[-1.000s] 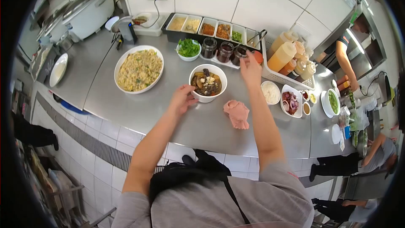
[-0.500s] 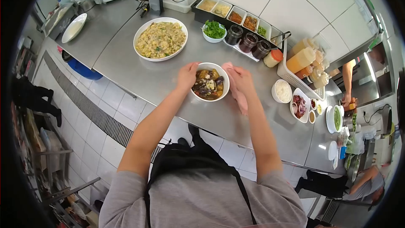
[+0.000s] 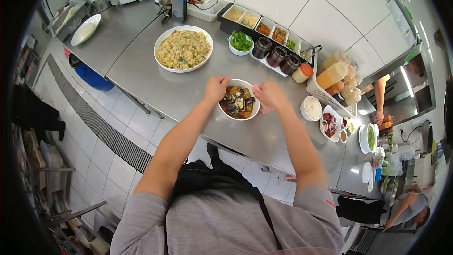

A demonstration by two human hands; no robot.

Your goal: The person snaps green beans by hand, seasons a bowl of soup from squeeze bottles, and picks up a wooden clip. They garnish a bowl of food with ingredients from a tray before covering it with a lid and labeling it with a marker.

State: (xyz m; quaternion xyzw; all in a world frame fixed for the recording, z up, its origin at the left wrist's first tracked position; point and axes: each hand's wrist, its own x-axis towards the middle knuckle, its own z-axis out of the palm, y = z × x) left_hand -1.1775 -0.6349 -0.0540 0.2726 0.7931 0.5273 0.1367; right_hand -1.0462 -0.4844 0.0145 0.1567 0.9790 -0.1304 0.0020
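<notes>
A white bowl [image 3: 258, 109] of cooked eggplant pieces with pale chopped bits on top is at the steel counter's front part. My left hand [image 3: 217, 89] is closed on its left rim, fingers curled. At the right rim, my right hand [image 3: 271, 95] is closed round a pink cloth [image 3: 256, 89] pressed against the bowl; this hand is slightly blurred. Most of the cloth is hidden under my fingers. Behind the bowl, to the left, stands a large white dish [image 3: 158, 60] of fried rice.
Behind are a bowl of green leaves [image 3: 241, 43], dark jars [image 3: 277, 55] and a topping rack [image 3: 228, 24]. To the right stand a squeeze-bottle basket [image 3: 330, 98], a white rice bowl [image 3: 312, 108] and a sliced-onion dish [image 3: 330, 123]. Another person [image 3: 408, 210] is at far right.
The pink cloth hung long toward the counter's front edge; now it is bunched under my right hand at the bowl's rim. My left hand stays on the left rim. The view has shifted slightly.
</notes>
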